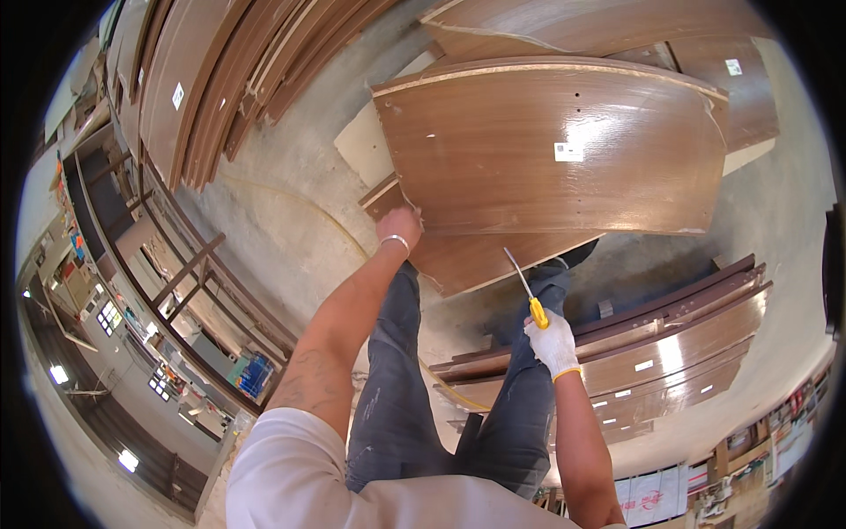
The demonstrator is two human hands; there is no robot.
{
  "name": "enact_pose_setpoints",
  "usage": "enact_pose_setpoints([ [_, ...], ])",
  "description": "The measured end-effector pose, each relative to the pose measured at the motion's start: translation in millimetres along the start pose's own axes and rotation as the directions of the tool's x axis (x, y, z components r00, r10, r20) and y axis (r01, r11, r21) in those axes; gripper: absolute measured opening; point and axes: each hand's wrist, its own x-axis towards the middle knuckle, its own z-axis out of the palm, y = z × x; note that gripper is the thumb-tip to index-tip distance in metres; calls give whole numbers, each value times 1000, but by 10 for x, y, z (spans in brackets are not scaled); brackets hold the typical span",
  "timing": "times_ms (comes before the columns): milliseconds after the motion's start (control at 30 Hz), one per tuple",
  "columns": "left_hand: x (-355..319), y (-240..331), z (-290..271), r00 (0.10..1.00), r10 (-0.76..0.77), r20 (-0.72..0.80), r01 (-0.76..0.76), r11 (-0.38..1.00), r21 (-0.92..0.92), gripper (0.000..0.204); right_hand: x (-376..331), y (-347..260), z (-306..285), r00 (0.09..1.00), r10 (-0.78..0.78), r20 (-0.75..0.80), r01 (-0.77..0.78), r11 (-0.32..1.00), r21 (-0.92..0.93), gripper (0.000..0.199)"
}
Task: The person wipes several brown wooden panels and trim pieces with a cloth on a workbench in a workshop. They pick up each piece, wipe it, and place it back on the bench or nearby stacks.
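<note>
My bare left hand (401,227), with a pale band on the wrist, is closed on the near left corner of a brown wood-grain panel (493,159). Its fingertips are partly hidden there. The panel has a white label and a few small holes, and it lies across another brown panel (476,263). In a white glove, my right hand (554,344) grips a yellow-handled tool (538,312) with a long, slim metal blade, like a file. The blade points up and left, its tip over the lower panel.
More brown panels (718,84) lie at the far right. Stacked panels (194,79) stand at the far left, and others (679,353) lie to my right. A yellowish hose (330,220) crosses the concrete floor. A dark metal frame (189,273) stands at the left.
</note>
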Motion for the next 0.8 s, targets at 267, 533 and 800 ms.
enact_pose_setpoints([
  [267,789,569,-803,963,13,-271,-81,967,-241,53,-2,-95,265,998,-27,-50,19,988,-156,24],
  [533,1054,435,-727,928,-29,-371,-125,915,-384,38,-7,-143,315,997,-39,-72,26,983,-183,25],
  [800,950,587,-638,909,-43,-414,-155,887,-434,24,-20,-184,229,996,-51,-67,38,982,-183,24],
])
